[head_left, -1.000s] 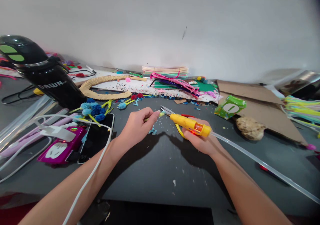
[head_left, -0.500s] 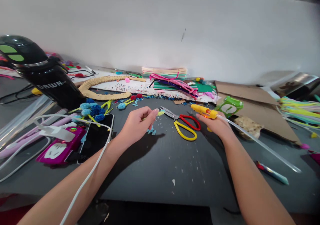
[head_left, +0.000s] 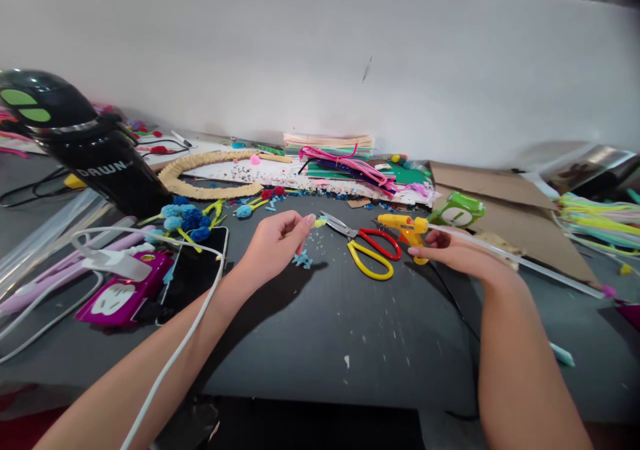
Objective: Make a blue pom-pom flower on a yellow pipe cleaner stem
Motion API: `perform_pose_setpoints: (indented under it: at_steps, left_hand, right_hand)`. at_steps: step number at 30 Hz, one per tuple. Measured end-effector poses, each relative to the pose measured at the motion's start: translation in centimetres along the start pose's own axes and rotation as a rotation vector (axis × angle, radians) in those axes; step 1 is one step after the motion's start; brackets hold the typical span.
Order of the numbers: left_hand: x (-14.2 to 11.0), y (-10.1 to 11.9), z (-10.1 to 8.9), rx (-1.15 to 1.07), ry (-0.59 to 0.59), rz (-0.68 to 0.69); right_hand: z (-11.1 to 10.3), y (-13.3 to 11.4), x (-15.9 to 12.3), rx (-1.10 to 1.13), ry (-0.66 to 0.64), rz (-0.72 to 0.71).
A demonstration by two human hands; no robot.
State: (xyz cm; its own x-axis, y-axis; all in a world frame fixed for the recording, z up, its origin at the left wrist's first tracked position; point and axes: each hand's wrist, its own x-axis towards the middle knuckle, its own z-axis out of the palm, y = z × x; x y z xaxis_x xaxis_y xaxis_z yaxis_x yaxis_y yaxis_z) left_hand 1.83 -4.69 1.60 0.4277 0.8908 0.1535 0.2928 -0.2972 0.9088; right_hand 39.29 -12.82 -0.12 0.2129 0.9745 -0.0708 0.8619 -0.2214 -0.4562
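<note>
My left hand (head_left: 277, 247) is closed in a pinch on a short yellow-green piece of pipe cleaner (head_left: 320, 222), whose fuzzy tip sticks out past the thumb. Under that hand lie light blue fuzzy scraps (head_left: 302, 259). My right hand (head_left: 450, 250) has its thumb and fingers on the handle of a yellow hot glue gun (head_left: 404, 223). The gun's nozzle points left, and a long clear glue stick (head_left: 530, 262) runs out of its back. Between the hands, scissors (head_left: 373, 253) with one red and one yellow handle lie with blades slightly apart.
At left stand a black bottle (head_left: 107, 160), blue pompom flowers (head_left: 193, 220), a phone (head_left: 200, 270) and a magenta power block (head_left: 127, 290) with a white cable crossing my left forearm. Behind are pipe cleaner bundles (head_left: 345, 163); at right, cardboard (head_left: 530, 237) and a green tape roll (head_left: 460, 210).
My right hand has moved right along the glue gun to its handle, and the gun has swung slightly, its glue stick now lying flatter. My left hand has barely moved.
</note>
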Motion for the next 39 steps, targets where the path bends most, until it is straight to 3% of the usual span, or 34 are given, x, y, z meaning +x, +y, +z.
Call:
perform_pose_setpoints:
  at_steps: [2,5,8,10,12,15,18,30,36,39]
  left_hand:
    - [0.0,-0.1,0.1,0.001,-0.004,-0.004]
    - [0.1,0.0,0.1,-0.004,0.002,-0.005]
    - [0.2,0.0,0.1,-0.002,0.013,-0.004]
    - [0.3,-0.2,0.1,0.002,0.017,0.004]
    - [0.4,-0.5,0.1,0.017,0.027,0.025]
    - [0.5,-0.9,0.1,0.058,0.049,0.057]
    - [0.5,-1.2,0.1,0.087,0.054,0.057]
    - [0.5,-1.6,0.5,0.151,0.037,0.065]
    - [0.5,-1.5,0.7,0.117,0.016,0.05]
    - [0.5,-1.4,0.7,0.125,0.018,0.047]
  right_hand:
    - [-1.1,0.4,-0.7,-0.025,-0.121,0.063]
    - [-2.4,-0.7,-2.0,0.058,-0.44,0.036]
    - [-1.8,-4.4,-2.8,0.234,-0.721,-0.121]
    - [0.3,-7.9,-2.9,0.281,-0.811,-0.305]
    - [3.3,-11.3,-2.8,0.32,-0.673,-0.414]
    - [8.0,-14.9,-2.5,0.314,-0.233,-0.546]
    - [10.8,-16.0,-2.0,0.187,-0.101,-0.691]
    - [11.2,-16.6,-1.9,-0.09,-0.048,-0.772]
    - [10.3,-16.1,-2.3,-0.079,-0.015,-0.723]
    - [9.1,-15.6,-2.4,-0.052,-0.058,-0.664]
